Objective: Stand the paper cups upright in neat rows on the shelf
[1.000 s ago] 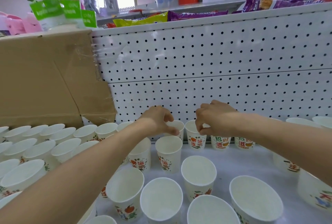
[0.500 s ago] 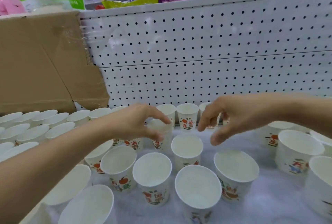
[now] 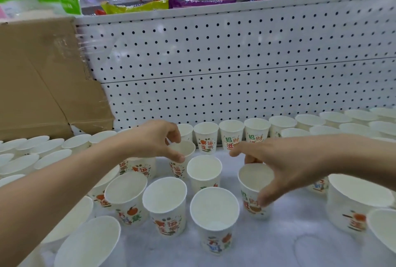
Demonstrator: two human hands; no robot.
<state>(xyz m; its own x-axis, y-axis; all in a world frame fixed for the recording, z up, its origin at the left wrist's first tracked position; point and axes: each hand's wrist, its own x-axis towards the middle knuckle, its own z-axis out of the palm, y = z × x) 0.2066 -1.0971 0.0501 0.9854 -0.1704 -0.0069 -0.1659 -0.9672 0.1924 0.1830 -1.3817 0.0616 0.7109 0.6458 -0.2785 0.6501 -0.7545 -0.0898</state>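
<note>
While our left hand (image 3: 150, 140) pinches a back cup (image 3: 182, 150) by its rim, our right hand (image 3: 289, 166) wraps its grip round a front cup (image 3: 254, 179) on the shelf (image 3: 278, 243).

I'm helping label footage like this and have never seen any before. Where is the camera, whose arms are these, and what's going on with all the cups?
There is no machine here: the one picture comes from a camera worn on a person's head, looking forward and down, so the two bare arms are that person's own. The left hand pinches the rim of the left paper cup; the right hand curls fingers and thumb round the right paper cup. Many more printed paper cups stand open side up on the white shelf, with a tidy back row against the pegboard panel. A cardboard box sits at the left, snack bags above.
</note>
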